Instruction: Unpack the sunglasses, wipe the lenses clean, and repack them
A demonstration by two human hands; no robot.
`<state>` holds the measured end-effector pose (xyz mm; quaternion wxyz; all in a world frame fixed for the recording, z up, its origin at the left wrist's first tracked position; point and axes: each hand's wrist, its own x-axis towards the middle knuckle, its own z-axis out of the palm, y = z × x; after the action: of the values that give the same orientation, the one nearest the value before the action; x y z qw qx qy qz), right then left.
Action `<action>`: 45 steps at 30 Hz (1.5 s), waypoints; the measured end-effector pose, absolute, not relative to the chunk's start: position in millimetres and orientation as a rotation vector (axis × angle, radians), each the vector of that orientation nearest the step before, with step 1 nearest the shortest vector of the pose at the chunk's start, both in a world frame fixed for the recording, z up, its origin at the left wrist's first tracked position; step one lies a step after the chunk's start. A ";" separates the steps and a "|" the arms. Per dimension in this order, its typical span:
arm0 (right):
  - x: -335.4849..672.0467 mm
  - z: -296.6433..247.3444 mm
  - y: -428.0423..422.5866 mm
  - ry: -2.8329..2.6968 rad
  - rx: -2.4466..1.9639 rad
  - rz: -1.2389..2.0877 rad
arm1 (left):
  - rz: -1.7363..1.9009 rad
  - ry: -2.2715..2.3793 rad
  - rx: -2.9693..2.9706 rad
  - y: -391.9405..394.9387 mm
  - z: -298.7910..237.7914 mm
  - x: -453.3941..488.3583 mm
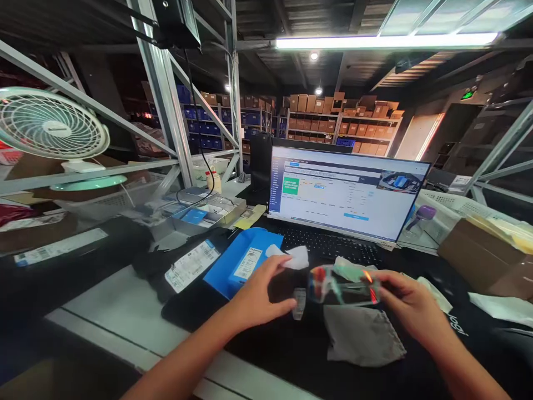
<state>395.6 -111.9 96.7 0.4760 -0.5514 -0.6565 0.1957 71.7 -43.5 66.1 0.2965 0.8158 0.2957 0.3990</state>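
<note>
My right hand [410, 303] grips one end of a pair of sports glasses [343, 284] with dark tinted lenses and red-orange parts, holding them level above the black desk mat [291, 355]. My left hand [264, 297] is at the glasses' other end, fingers curled, pinching a small clear piece [298, 303] and a white slip of paper [291, 256]. A grey cloth pouch [361, 336] lies on the mat just below the glasses.
A blue box [245, 261] with a white label lies left of my hands. Behind stand a laptop [345, 191], its keyboard [328, 244], a tray of small items [208, 214], a desk fan [50, 125] and a brown carton [483, 253]. Shelves of cartons fill the background.
</note>
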 end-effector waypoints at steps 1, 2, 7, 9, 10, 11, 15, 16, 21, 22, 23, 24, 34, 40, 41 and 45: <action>406.1 91.8 -112.5 -1.459 -1.346 0.523 | 1.101 0.809 2.200 -41.7 59.6 67.8; 415.4 86.7 -113.2 -1.317 -1.321 0.568 | 1.119 0.822 2.258 -40.5 53.8 64.3; 428.6 61.1 -115.5 -0.961 -1.244 0.725 | 1.000 0.762 2.538 -39.9 39.7 52.5; 421.8 54.4 -115.0 -0.953 -1.271 0.765 | 0.946 0.815 2.557 -40.2 36.3 48.9; 418.1 52.3 -114.5 -0.957 -1.278 0.781 | 0.945 0.866 2.549 -40.3 34.4 47.4; 414.7 50.8 -114.0 -0.960 -1.280 0.795 | 0.959 0.919 2.535 -40.4 32.4 46.4; 408.2 48.2 -112.5 -0.963 -1.312 0.808 | 1.041 1.058 2.504 -40.4 29.0 52.0; 408.3 47.8 -112.7 -0.962 -1.315 0.797 | 1.035 1.080 2.518 -39.9 30.0 55.8; 414.0 42.7 -116.3 -0.979 -1.302 0.760 | 0.866 1.310 2.711 -38.1 40.3 75.1; 415.3 41.6 -117.3 -0.990 -1.302 0.756 | 0.838 1.366 2.754 -39.1 42.0 77.0; 416.2 40.6 -118.2 -1.002 -1.303 0.749 | 0.832 1.417 2.792 -40.8 43.2 78.1; 416.7 40.1 -118.9 -1.010 -1.307 0.740 | 0.848 1.446 2.832 -43.4 43.7 78.7; 406.8 45.0 -120.5 -1.092 -1.352 0.677 | 1.131 0.828 3.152 -67.7 32.8 95.6; 408.4 48.1 -121.5 -1.078 -1.333 0.672 | 1.270 0.859 2.886 -63.8 31.2 95.3; 408.7 48.8 -121.5 -1.077 -1.335 0.668 | 1.294 0.862 2.830 -63.2 30.8 94.6; 409.5 48.7 -120.7 -1.066 -1.342 0.659 | 1.395 1.004 2.600 -57.2 43.2 94.7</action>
<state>409.5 -120.7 48.7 0.6072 -0.5808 -0.4612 0.2851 94.7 -57.2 43.2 0.0123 0.8342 0.3220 0.4476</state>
